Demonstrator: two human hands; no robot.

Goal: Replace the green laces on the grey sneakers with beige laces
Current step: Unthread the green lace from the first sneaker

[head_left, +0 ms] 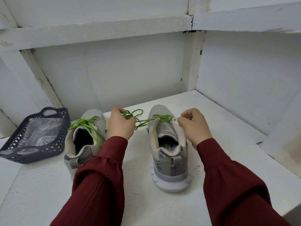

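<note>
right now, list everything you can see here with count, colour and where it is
left sneaker: 1, grey, on the shelf, heel toward the camera
right sneaker: 1, grey with a white sole, beside it, to its right
tied lace: 1, green, knotted on the left sneaker
loose lace: 1, green, running from the right sneaker's eyelets to the left hand
basket: 1, dark blue, far left on the shelf
plastic wrapping: count unclear, clear, inside the basket
shelf: 1, white, under everything
left hand: 1, dark red sleeve, holds bunched loose lace
right hand: 1, dark red sleeve, fingers curled at the right sneaker's top eyelet; what they pinch is unclear
</note>
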